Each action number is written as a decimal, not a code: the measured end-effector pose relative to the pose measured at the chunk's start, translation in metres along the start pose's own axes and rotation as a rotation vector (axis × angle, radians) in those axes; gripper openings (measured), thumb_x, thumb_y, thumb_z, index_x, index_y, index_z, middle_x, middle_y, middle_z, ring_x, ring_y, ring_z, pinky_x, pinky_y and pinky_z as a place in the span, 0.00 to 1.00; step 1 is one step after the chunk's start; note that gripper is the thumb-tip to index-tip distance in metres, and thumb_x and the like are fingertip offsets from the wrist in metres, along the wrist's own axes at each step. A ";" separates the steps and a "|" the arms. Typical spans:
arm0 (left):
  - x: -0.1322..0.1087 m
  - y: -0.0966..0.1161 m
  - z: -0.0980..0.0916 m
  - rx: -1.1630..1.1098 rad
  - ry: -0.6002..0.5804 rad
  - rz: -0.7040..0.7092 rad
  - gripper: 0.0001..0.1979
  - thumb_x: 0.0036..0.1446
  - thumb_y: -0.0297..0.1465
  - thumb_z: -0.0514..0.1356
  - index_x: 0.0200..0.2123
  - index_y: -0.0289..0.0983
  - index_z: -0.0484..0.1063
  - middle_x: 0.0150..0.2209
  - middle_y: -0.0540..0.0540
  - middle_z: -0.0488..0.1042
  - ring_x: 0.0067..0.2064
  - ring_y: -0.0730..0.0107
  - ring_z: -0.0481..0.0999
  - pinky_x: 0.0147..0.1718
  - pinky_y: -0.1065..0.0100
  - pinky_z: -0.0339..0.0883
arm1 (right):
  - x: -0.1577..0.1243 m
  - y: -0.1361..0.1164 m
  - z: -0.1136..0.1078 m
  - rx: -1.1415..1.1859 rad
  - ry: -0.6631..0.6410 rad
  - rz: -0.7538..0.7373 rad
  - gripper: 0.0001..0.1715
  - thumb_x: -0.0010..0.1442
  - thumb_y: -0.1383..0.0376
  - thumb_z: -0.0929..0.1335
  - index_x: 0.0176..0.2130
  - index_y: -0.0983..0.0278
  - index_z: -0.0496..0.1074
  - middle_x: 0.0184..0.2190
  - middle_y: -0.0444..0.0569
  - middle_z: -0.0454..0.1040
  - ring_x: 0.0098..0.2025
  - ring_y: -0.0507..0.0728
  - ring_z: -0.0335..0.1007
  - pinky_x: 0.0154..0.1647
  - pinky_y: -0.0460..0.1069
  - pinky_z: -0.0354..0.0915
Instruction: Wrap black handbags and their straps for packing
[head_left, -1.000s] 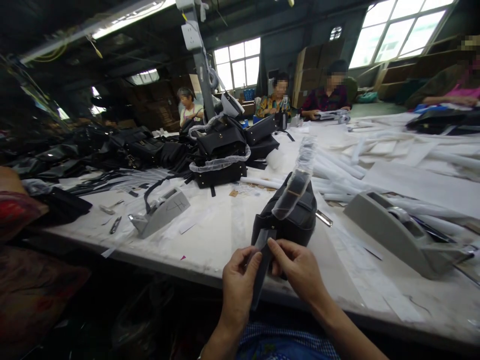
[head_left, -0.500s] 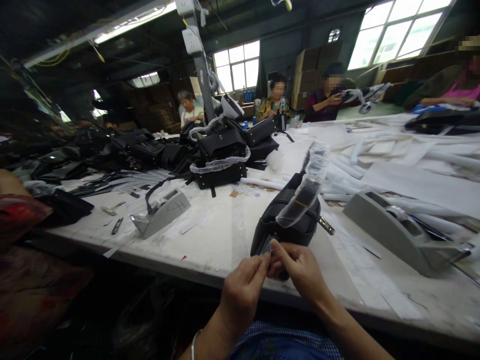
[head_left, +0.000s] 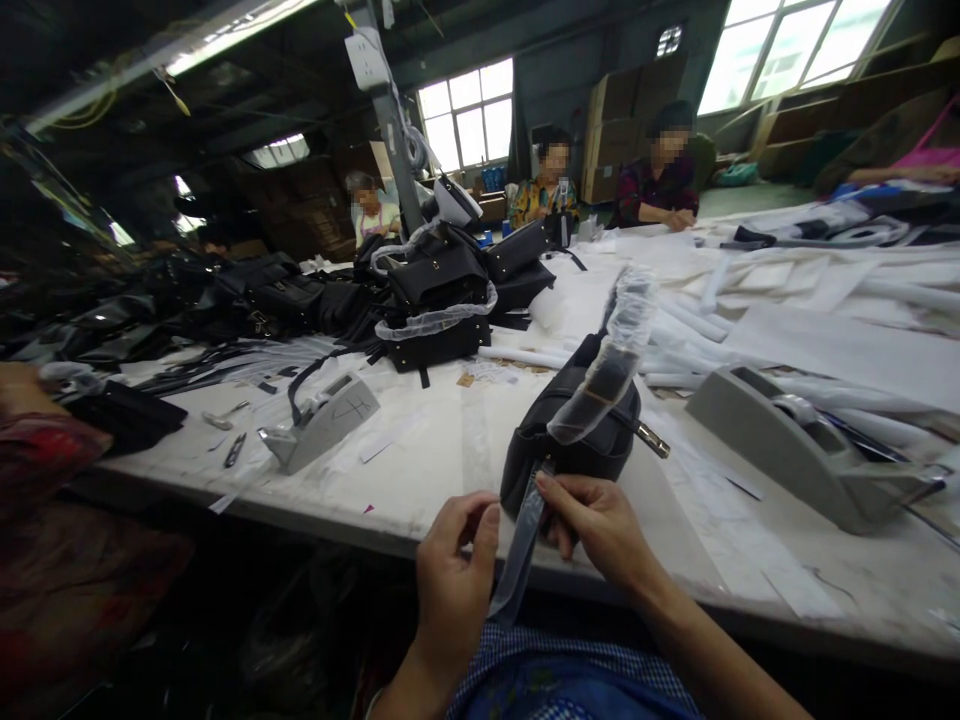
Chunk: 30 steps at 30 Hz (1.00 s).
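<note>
A black bag (head_left: 585, 440) sits before me on the table's front edge, its raised handle (head_left: 611, 350) wrapped in clear plastic film. A strip in translucent plastic (head_left: 523, 548) hangs from the bag's near end over the edge. My right hand (head_left: 596, 520) pinches the top of this strip between thumb and fingers, close against the bag. Left of it, my left hand (head_left: 457, 560) has curled fingers, thumb tip and fingertip nearly meeting; anything between them is too small to make out. A metal-tipped strap (head_left: 651, 440) sticks out at the bag's right.
Grey tape dispensers (head_left: 810, 450) (head_left: 322, 425) flank the bag. A small cutter (head_left: 235, 450) lies at the left. Black bags (head_left: 439, 285) are piled farther back. White paper and rolls (head_left: 825, 350) cover the right side. Co-workers (head_left: 660, 180) sit across the table; another person's red sleeve (head_left: 52, 435) is at left.
My left hand has moved left, away from my right hand. The plastic-covered strip now hangs down in view below my right fingers. A co-worker across has put down a wrapped item.
</note>
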<state>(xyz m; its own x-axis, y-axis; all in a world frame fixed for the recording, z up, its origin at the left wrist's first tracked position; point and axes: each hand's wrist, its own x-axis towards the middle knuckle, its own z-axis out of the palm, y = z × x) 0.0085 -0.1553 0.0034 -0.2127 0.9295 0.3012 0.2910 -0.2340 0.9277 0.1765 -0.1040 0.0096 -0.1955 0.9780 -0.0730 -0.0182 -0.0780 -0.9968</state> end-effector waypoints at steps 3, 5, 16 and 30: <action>0.010 0.004 0.014 -0.263 -0.263 -0.351 0.18 0.62 0.47 0.59 0.37 0.37 0.73 0.31 0.45 0.77 0.30 0.69 0.76 0.30 0.71 0.71 | 0.001 0.002 0.000 -0.029 0.015 -0.038 0.30 0.59 0.45 0.69 0.20 0.65 0.71 0.12 0.42 0.66 0.13 0.48 0.60 0.14 0.43 0.54; 0.010 0.004 0.023 -0.367 -0.368 -0.458 0.19 0.60 0.48 0.60 0.38 0.36 0.72 0.28 0.47 0.75 0.26 0.73 0.73 0.27 0.74 0.67 | 0.002 0.003 0.001 -0.056 0.024 -0.057 0.30 0.60 0.45 0.68 0.20 0.65 0.70 0.14 0.42 0.68 0.13 0.48 0.61 0.13 0.43 0.55; -0.003 -0.003 0.039 -0.345 -0.017 -0.575 0.31 0.35 0.49 0.75 0.39 0.38 0.75 0.22 0.56 0.67 0.19 0.81 0.58 0.17 0.77 0.51 | -0.036 -0.007 -0.120 -0.679 0.589 -0.417 0.16 0.65 0.55 0.67 0.34 0.61 0.79 0.30 0.48 0.81 0.34 0.57 0.78 0.42 0.50 0.71; 0.000 -0.015 0.038 -0.299 -0.002 -0.583 0.34 0.27 0.50 0.76 0.37 0.36 0.76 0.21 0.53 0.72 0.18 0.77 0.62 0.16 0.74 0.57 | -0.037 -0.009 -0.324 -0.620 0.748 -0.029 0.23 0.58 0.48 0.67 0.32 0.61 0.82 0.44 0.58 0.81 0.52 0.69 0.75 0.50 0.62 0.70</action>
<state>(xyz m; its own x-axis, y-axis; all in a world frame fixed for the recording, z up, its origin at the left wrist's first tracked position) 0.0401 -0.1407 -0.0188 -0.2551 0.9284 -0.2702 -0.1435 0.2400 0.9601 0.5018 -0.0769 0.0104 0.4748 0.8648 0.1632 0.5485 -0.1458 -0.8233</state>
